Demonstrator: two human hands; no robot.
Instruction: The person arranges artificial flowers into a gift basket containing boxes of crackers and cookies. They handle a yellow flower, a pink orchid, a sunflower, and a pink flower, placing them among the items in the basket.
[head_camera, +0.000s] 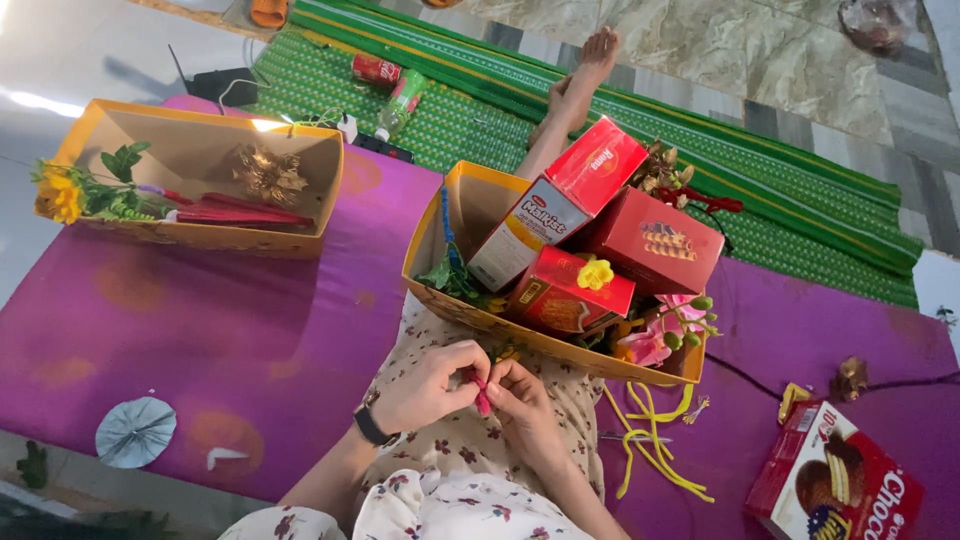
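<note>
Pinching one small pink piece over your lap, your left hand and right hand both grip it, just below one yellow tray holding four red boxes; a second tray sits apart.

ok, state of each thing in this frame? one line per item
left hand: closed, pinching small pink piece
right hand: closed on the same pink piece
near yellow tray: full, red boxes tilted inside
biscuit box: shut, leaning
far yellow tray: mostly bare, flowers at its left end
plastic bottle: lying on its side
chocolate box: shut, lying flat
paper fan: spread open, flat on purple cloth
</note>
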